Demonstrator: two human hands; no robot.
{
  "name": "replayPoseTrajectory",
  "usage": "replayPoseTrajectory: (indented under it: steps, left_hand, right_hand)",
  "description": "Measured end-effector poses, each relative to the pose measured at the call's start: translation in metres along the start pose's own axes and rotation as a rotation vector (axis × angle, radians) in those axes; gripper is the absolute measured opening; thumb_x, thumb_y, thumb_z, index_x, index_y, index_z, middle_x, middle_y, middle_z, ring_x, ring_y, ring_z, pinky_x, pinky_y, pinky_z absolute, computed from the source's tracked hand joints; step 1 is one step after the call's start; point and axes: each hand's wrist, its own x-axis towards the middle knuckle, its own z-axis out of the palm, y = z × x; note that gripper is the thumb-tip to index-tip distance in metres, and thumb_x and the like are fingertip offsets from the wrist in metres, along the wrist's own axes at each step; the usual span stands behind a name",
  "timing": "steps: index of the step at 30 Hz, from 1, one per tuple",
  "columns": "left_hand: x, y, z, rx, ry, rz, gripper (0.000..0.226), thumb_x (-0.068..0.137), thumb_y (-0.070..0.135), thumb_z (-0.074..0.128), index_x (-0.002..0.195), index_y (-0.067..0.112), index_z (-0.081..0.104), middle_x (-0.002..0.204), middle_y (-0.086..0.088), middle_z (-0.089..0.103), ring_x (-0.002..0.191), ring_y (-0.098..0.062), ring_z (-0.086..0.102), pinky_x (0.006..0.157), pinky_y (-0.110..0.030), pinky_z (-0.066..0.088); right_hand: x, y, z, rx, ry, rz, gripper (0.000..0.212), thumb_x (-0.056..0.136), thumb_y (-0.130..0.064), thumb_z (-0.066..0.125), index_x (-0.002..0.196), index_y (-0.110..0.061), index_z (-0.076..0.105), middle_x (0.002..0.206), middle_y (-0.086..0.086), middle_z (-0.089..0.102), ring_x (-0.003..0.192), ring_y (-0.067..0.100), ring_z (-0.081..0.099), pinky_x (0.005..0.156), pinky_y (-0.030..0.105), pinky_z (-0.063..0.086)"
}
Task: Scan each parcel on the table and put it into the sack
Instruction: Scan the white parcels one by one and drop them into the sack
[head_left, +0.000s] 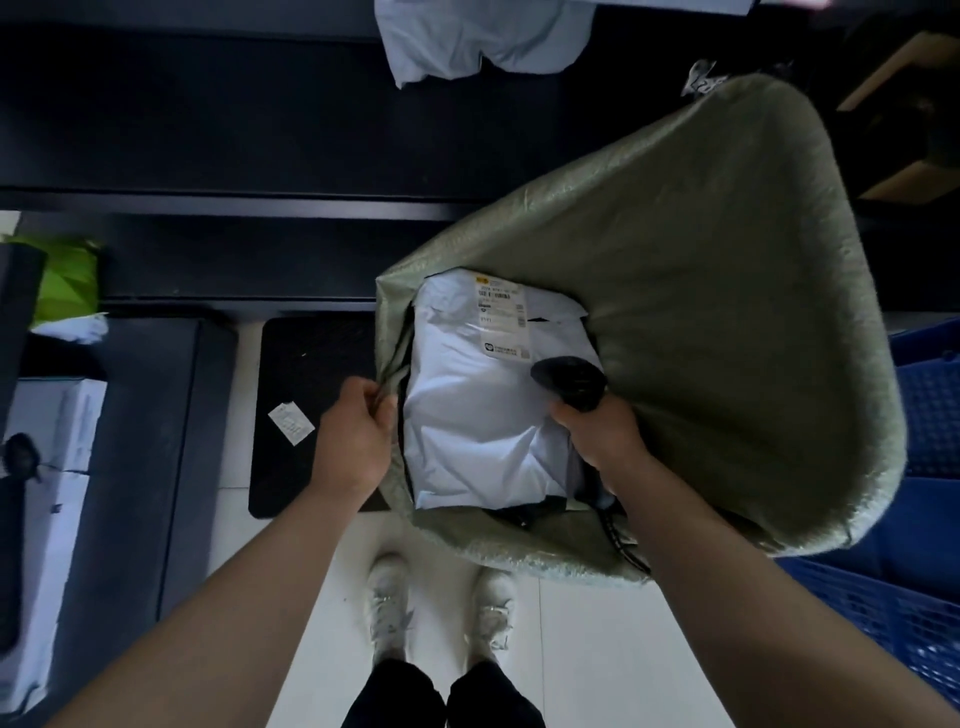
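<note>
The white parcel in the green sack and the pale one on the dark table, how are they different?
The white plastic parcel lies inside the green woven sack; the pale plastic parcel lies on the dark table. The sack one shows a label; no label shows on the table one. The right hand, gripping a black scanner, is at the sack one's edge; no hand is near the table one. Both are soft, crinkled plastic bags.

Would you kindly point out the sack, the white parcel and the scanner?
sack (701, 312): head view, its inner wall.
white parcel (483, 415): head view, middle of its wrapper.
scanner (570, 378): head view, its dark head.
</note>
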Motion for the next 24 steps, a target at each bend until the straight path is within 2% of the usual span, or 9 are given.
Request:
replayPoseTrajectory:
  steps: [2, 5, 9, 12, 13, 16, 19, 21, 24]
  left_hand:
    - [-0.007, 0.002, -0.010, 0.020, -0.050, -0.014, 0.021, 0.096, 0.021, 0.055, 0.106, 0.003, 0.054, 0.089, -0.009, 0.064, 0.082, -0.026, 0.059, 0.067, -0.027, 0.037]
    - [-0.024, 0.014, -0.029, 0.023, -0.147, -0.018, 0.024, 0.097, 0.023, 0.053, 0.110, 0.002, 0.053, 0.095, -0.017, 0.066, 0.087, -0.033, 0.064, 0.074, -0.038, 0.051]
    - [-0.059, 0.041, -0.060, 0.166, -0.197, 0.059, 0.028, 0.099, 0.031, 0.046, 0.113, 0.009, 0.054, 0.099, -0.010, 0.065, 0.091, -0.032, 0.063, 0.074, -0.035, 0.047]
    - [-0.101, 0.068, -0.088, 0.312, -0.253, 0.271, 0.026, 0.098, 0.033, 0.043, 0.088, 0.012, 0.055, 0.086, -0.003, 0.061, 0.083, -0.027, 0.060, 0.071, -0.037, 0.049]
    - [-0.116, 0.078, -0.097, 0.372, -0.272, 0.359, 0.027, 0.097, 0.033, 0.043, 0.084, 0.012, 0.055, 0.083, -0.002, 0.060, 0.080, -0.025, 0.059, 0.070, -0.038, 0.050]
    - [-0.161, 0.115, -0.120, 0.511, -0.282, 0.600, 0.026, 0.096, 0.030, 0.045, 0.094, 0.010, 0.062, 0.096, -0.003, 0.063, 0.087, -0.024, 0.060, 0.074, -0.042, 0.051]
    - [-0.206, 0.162, -0.133, 0.550, -0.295, 0.817, 0.027, 0.097, 0.028, 0.044, 0.098, 0.008, 0.062, 0.095, -0.004, 0.060, 0.095, -0.027, 0.059, 0.073, -0.039, 0.048]
    - [-0.238, 0.197, -0.137, 0.562, -0.299, 0.943, 0.028, 0.098, 0.030, 0.044, 0.098, 0.009, 0.062, 0.095, -0.006, 0.060, 0.093, -0.028, 0.059, 0.074, -0.041, 0.048]
    - [-0.290, 0.247, -0.132, 0.599, -0.276, 1.100, 0.027, 0.098, 0.035, 0.044, 0.103, 0.014, 0.060, 0.097, -0.005, 0.059, 0.090, -0.026, 0.057, 0.074, -0.040, 0.049]
  right_hand:
    - [-0.019, -0.005, -0.010, -0.006, 0.002, -0.045, 0.012, 0.087, -0.020, 0.067, 0.088, -0.009, 0.063, 0.084, 0.007, 0.060, 0.076, 0.021, 0.058, 0.068, 0.028, 0.043]
    - [-0.059, -0.012, -0.033, -0.053, -0.009, -0.106, 0.011, 0.090, -0.021, 0.064, 0.085, -0.013, 0.058, 0.084, 0.006, 0.059, 0.079, 0.022, 0.057, 0.067, 0.028, 0.039]
    - [-0.128, -0.009, -0.071, -0.013, -0.015, -0.215, 0.012, 0.088, -0.020, 0.068, 0.083, -0.016, 0.058, 0.076, 0.001, 0.059, 0.076, 0.020, 0.056, 0.059, 0.028, 0.038]
    - [-0.188, -0.001, -0.103, -0.001, 0.021, -0.249, 0.017, 0.087, -0.025, 0.069, 0.099, -0.016, 0.061, 0.085, 0.002, 0.063, 0.079, 0.018, 0.057, 0.058, 0.027, 0.040]
    - [-0.208, 0.003, -0.115, -0.006, 0.044, -0.251, 0.018, 0.086, -0.026, 0.069, 0.098, -0.016, 0.061, 0.084, 0.001, 0.063, 0.078, 0.018, 0.058, 0.056, 0.026, 0.040]
    - [-0.270, 0.020, -0.151, -0.002, 0.115, -0.278, 0.014, 0.085, -0.027, 0.070, 0.081, -0.020, 0.058, 0.075, -0.001, 0.063, 0.075, 0.020, 0.061, 0.058, 0.028, 0.043]
    - [-0.326, 0.043, -0.190, 0.003, 0.177, -0.275, 0.012, 0.086, -0.026, 0.068, 0.090, -0.018, 0.060, 0.081, 0.004, 0.068, 0.077, 0.022, 0.067, 0.067, 0.034, 0.050]
    - [-0.359, 0.061, -0.218, 0.028, 0.220, -0.274, 0.013, 0.085, -0.024, 0.067, 0.091, -0.015, 0.060, 0.074, 0.004, 0.067, 0.067, 0.020, 0.065, 0.063, 0.032, 0.050]
    - [-0.401, 0.090, -0.265, 0.069, 0.304, -0.245, 0.011, 0.083, -0.019, 0.067, 0.078, -0.016, 0.058, 0.059, 0.002, 0.061, 0.051, 0.013, 0.058, 0.054, 0.027, 0.048]
